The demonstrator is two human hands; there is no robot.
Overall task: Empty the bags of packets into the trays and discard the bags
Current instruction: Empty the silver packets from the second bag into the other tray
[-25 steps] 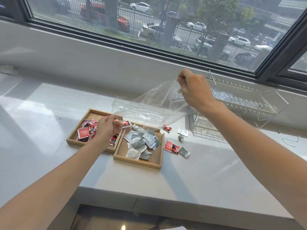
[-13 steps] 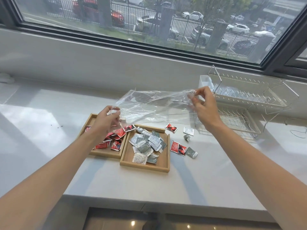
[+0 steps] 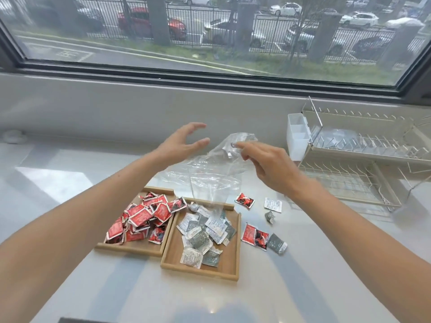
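Fingertips (image 3: 239, 145) of my right hand (image 3: 270, 164) are pinching the top of the clear plastic bag (image 3: 210, 176), thumb and forefinger closed on a crumpled corner while the other fingers are curling loosely beneath. I'm holding the bag up above the white counter (image 3: 291, 276), and it is hanging down crinkled, its lower edge trailing over the back rim of the right wooden tray (image 3: 233, 273). Whether it is actually touching that rim, I cannot tell.

My left hand (image 3: 179, 145) is hovering just beside the bag with its fingers spread wide and gripping nothing, palm turned toward the plastic.

Below, the left wooden tray (image 3: 130, 247) is carrying a heap of red packets (image 3: 142, 215), and the right tray, pressed against it, is holding grey and white packets (image 3: 205, 231). A few strays are lying on the counter just right of the trays: a red packet (image 3: 244, 200) near the back, a white one (image 3: 272, 204) beside it, a small crumpled grey one (image 3: 269, 216), then another red packet (image 3: 255, 236) touching a grey packet (image 3: 277, 244).

Further right, a wire dish rack (image 3: 363, 159) is standing against the wall under the window (image 3: 210, 38), with a white plastic holder (image 3: 298, 138) hanging on its near end.
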